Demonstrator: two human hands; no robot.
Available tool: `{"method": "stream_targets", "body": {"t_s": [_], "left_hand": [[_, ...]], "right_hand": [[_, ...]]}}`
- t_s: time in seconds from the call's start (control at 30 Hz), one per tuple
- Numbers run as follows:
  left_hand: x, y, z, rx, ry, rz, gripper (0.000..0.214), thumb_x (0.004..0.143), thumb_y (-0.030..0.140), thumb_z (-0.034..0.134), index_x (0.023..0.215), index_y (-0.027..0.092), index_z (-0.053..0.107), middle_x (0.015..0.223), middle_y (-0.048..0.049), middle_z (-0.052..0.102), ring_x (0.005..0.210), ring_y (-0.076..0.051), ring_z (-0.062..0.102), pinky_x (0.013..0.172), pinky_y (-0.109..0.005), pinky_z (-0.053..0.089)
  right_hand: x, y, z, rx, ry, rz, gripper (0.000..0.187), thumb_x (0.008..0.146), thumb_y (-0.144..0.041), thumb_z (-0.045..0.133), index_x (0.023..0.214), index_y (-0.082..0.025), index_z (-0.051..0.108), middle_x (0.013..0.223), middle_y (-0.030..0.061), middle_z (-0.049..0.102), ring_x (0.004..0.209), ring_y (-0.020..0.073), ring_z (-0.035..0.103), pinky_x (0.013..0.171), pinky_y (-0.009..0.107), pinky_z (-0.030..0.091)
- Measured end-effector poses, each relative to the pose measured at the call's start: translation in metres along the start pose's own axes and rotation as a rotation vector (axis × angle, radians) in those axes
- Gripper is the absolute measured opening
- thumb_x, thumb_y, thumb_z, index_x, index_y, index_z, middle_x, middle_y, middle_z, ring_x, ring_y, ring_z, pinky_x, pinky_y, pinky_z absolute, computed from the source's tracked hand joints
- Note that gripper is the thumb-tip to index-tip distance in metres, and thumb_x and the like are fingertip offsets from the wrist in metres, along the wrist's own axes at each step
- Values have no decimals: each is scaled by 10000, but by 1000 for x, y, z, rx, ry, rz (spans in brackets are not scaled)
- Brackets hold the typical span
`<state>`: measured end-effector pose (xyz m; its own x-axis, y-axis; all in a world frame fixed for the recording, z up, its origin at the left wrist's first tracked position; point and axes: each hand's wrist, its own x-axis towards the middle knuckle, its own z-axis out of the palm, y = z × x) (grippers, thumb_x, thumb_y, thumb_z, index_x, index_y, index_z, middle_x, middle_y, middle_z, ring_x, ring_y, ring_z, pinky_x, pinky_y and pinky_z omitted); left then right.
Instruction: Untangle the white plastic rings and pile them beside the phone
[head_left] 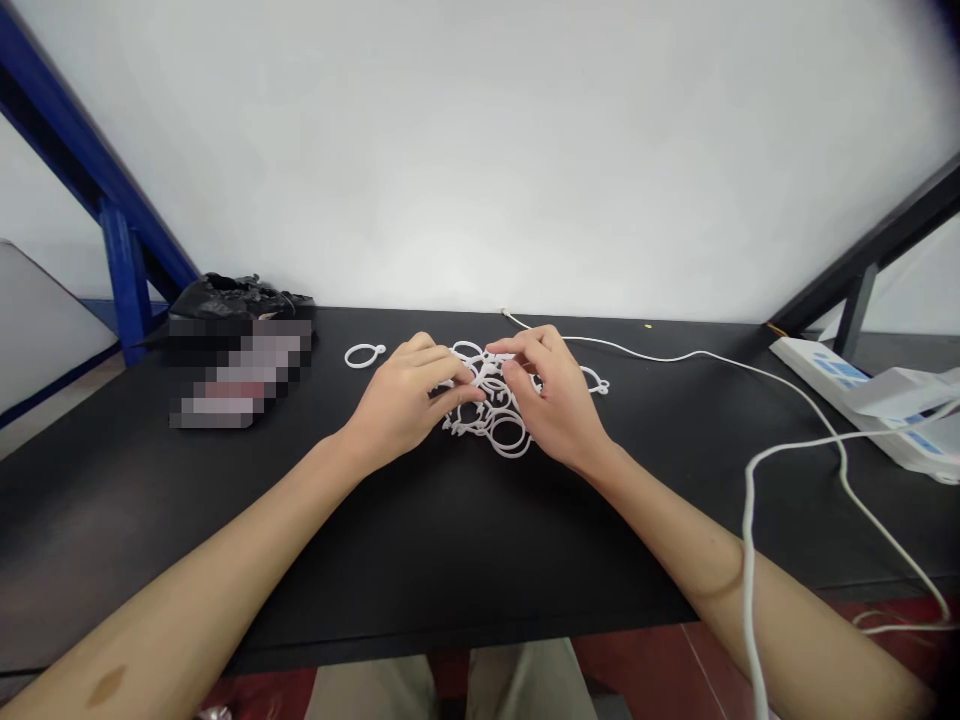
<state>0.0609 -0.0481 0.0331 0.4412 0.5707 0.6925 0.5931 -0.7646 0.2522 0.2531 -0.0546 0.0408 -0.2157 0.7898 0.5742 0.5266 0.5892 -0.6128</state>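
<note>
A heap of several white plastic rings (501,428) lies on the black table (420,560), in the middle. My left hand (405,400) rests on the heap's left side, fingers curled and pinched on a ring. Facing it from the right, my right hand (551,395) has its fingers closed on rings at the top of the heap. The fingertips of both hands nearly meet over the pile. One single ring (364,355) lies apart, to the left of my left hand. Another ring (598,384) peeks out to the right of my right hand.
A black crumpled bag (232,297) sits at the back left, with a blurred patch in front of it. A white cable (750,470) runs across the right side of the table and off its front edge. White and blue packaging (870,395) lies far right.
</note>
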Motion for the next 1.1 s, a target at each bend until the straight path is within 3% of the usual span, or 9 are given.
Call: {"method": "stream_targets", "body": {"t_s": [0.2,0.3,0.47,0.73,1.1], "left_hand": [[0,-1,2,19,-1,23,184,888,320,650,753,196,628,744,5,678,726,-155,466,696,-285,419],[-1,-1,2,29,3,27,180,890,315,648,757,195,625,742,4,674,726,-157,464,689,-283,411],[-1,-2,3,26,-9,31,193,894,334,640,760,196,625,761,0,674,733,-159,464,705,-293,417],[-2,0,2,26,-50,8,196,892,355,640,763,208,621,764,-5,662,755,-171,463,711,-307,418],[-2,3,1,5,0,10,126,922,264,572,854,196,653,850,-31,674,788,-172,494,760,-319,447]], "right_hand": [[0,2,0,35,-77,-66,227,887,-157,517,1074,-209,634,972,50,674,870,171,643,803,342,548],[0,0,1,53,-58,-89,258,880,-165,531,1121,-209,614,1039,63,681,921,178,657,826,345,559],[0,2,2,20,-16,-123,152,890,-202,556,1019,-204,639,972,50,700,845,167,668,783,333,567],[0,1,2,38,-54,-53,110,895,-211,555,973,-217,632,945,31,714,815,162,669,782,330,557],[2,0,0,56,39,-28,35,846,-204,594,865,-204,623,782,3,670,691,132,617,657,280,520]]}}
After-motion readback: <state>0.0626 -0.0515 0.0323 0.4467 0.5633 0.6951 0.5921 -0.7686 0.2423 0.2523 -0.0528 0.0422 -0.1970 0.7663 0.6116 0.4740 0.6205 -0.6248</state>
